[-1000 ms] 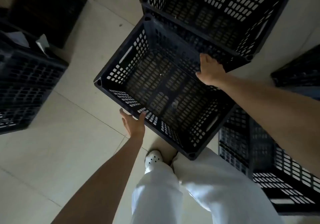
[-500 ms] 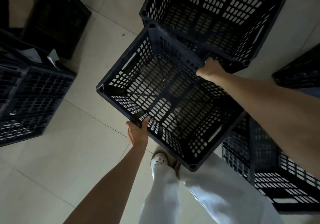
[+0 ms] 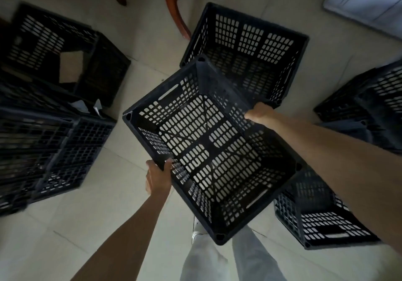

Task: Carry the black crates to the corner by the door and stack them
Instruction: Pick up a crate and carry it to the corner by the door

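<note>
An empty black slotted crate [image 3: 217, 161] hangs in the air in front of me, above the tiled floor and my legs. My left hand [image 3: 157, 177] grips its near-left rim. My right hand [image 3: 260, 114] is closed over its far-right rim. Right behind it a second black crate [image 3: 250, 48] stands on the floor. Another crate [image 3: 322, 217] lies on the floor at my right, partly under the held one. More black crates sit at the left [image 3: 50, 150], the far left [image 3: 61, 48] and the right edge [image 3: 369, 102].
Red-brown wooden chair legs [image 3: 176, 6] stand at the top, close to the far crate. A pale panel [image 3: 367, 0] fills the top right corner. Bare cream floor tiles [image 3: 54, 226] lie at the lower left. My white trousers [image 3: 235, 256] and shoe are below the crate.
The crate has risen off the floor with both hands on its rims. My view has lifted, and chair legs and more crates have come into sight.
</note>
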The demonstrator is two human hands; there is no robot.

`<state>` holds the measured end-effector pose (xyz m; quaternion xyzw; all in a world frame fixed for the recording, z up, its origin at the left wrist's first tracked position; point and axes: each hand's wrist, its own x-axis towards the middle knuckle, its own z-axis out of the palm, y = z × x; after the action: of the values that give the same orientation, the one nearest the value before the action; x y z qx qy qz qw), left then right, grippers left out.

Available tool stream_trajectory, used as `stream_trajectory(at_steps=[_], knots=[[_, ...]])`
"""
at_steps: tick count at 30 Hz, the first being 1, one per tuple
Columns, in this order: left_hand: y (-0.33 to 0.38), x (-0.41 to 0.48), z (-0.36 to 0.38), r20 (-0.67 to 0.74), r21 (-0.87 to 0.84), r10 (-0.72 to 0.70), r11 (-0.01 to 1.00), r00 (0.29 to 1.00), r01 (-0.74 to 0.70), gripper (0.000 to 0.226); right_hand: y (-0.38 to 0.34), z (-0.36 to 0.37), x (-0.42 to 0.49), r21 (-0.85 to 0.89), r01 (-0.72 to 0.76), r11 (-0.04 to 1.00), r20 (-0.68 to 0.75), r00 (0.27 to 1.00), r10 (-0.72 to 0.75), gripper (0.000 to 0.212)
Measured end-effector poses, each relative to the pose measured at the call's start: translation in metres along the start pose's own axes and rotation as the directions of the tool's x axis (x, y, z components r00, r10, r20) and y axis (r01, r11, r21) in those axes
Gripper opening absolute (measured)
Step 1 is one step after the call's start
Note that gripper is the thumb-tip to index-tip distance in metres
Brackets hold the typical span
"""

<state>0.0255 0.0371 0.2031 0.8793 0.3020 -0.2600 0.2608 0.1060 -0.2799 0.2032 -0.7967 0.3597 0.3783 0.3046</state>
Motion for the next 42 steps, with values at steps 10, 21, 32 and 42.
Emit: stream_trajectory(at_steps=[10, 21, 32, 42], knots=[[0.030, -0.041, -0.095, 0.002, 0.048, 0.256, 0.966, 0.967, -0.256, 0.044, 0.023, -0.039, -0.136, 0.159, -0.008, 0.987, -0.020, 1.000, 0.011, 0.032], [0.077, -0.114, -0.164, 0.024, 0.139, 0.592, 0.796, 0.806, -0.589, 0.031, 0.093, -0.058, -0.275, 0.537, -0.095, 0.838, -0.070, 0.985, 0.157, 0.042], [0.158, -0.231, -0.128, 0.254, 0.229, 0.806, 0.487, 0.534, -0.843, 0.024, 0.246, -0.079, -0.391, 0.725, -0.141, 0.674, -0.105, 0.945, 0.311, 0.034], [0.216, -0.414, -0.010, 0.491, 0.235, 0.821, 0.197, 0.291, -0.952, 0.023, 0.417, -0.093, -0.509, 0.806, -0.225, 0.548, -0.152, 0.816, 0.558, 0.048]])
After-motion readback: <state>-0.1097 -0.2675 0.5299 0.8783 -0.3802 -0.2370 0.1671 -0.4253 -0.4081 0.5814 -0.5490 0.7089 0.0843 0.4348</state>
